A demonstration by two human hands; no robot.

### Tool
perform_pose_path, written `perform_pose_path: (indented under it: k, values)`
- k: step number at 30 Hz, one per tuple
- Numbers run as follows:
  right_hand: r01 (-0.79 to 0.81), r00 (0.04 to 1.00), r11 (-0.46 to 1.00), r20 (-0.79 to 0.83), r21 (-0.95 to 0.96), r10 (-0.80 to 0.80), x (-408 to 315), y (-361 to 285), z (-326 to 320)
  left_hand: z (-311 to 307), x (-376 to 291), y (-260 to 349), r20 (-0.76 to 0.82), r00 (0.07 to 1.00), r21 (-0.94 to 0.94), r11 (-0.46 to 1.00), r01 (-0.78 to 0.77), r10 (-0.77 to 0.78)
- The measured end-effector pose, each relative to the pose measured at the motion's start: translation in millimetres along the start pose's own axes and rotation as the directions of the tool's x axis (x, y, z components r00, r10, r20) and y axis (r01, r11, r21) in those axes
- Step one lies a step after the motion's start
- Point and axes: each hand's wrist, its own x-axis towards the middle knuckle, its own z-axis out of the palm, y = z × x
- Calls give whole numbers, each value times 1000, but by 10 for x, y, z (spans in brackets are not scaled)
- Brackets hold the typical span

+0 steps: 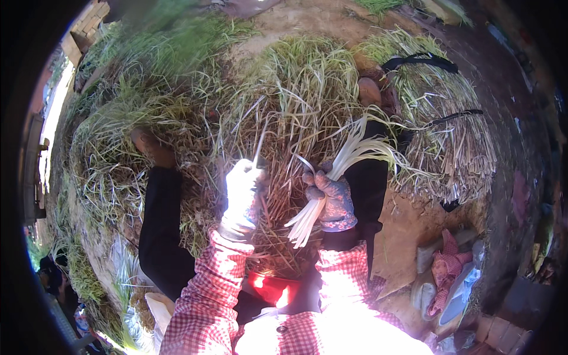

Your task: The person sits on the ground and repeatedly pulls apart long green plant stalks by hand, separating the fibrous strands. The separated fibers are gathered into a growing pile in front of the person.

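My right hand [330, 199], in a floral-patterned glove, grips a small bunch of pale, flat-leaved stalks [359, 151]. Their white ends stick out below the fist, and the yellow-green leaf ends fan out above it to the right. A single curled leaf [302, 160] rises beside the fingers. My left hand [243, 191], washed out by sunlight, is closed around one thin pale stalk [261, 144] pointing upward. Between and beyond both hands lies a loose heap of green leaves with brownish dry stems [284, 133]. The two hands are apart, both above the near side of this heap.
Beside my right leg [370, 191] lies a large bundle of stalks [452, 146] with black straps [419, 62]. More leafy heaps [128, 106] surround my left leg [162, 222]. A red object [273, 286] sits near my lap. Checked cloth [448, 266] lies at lower right.
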Motion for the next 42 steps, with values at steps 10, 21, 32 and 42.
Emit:
perform_pose_path:
  k: [10, 21, 32, 42]
  values:
    - [-280, 958, 869, -64, -408, 279, -78, 172, 73, 426, 304, 416, 484, 875, 85, 995, -58, 9]
    - [74, 978, 996, 200, -56, -61, 0, -134, 32, 30, -109, 29, 346, 842, 531, 654, -539, 414]
    - [78, 961, 935, -224, -346, -164, 3, -49, -36, 81, -251, -223, 379, 918, 580, 742, -334, 117]
    - [360, 930, 904, -162, 229, -329, 46, -444, -132, -2697, 840, -84, -171, 983, -353, 936, 8, -72]
